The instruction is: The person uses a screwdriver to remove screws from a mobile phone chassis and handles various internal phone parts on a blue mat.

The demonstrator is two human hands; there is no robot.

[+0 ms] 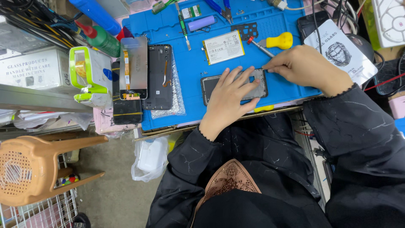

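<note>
An opened grey phone body (209, 88) lies on a blue work mat (192, 67). My left hand (230, 97) rests flat on the phone, fingers spread, pressing it down. My right hand (306, 67) is at the phone's upper right corner, fingertips pinched there; whether a small part or tool is between them I cannot tell. A yellow-handled screwdriver (276, 41) lies just above my right hand. A phone battery (223, 47) lies above the phone.
At the mat's left lie a screen panel with an orange flex cable (134, 67) and a dark back cover (159, 76) on bubble wrap. Tweezers (183, 27), a purple cylinder (201, 23) and pliers sit at the top. A tan plastic stool (38, 169) stands lower left.
</note>
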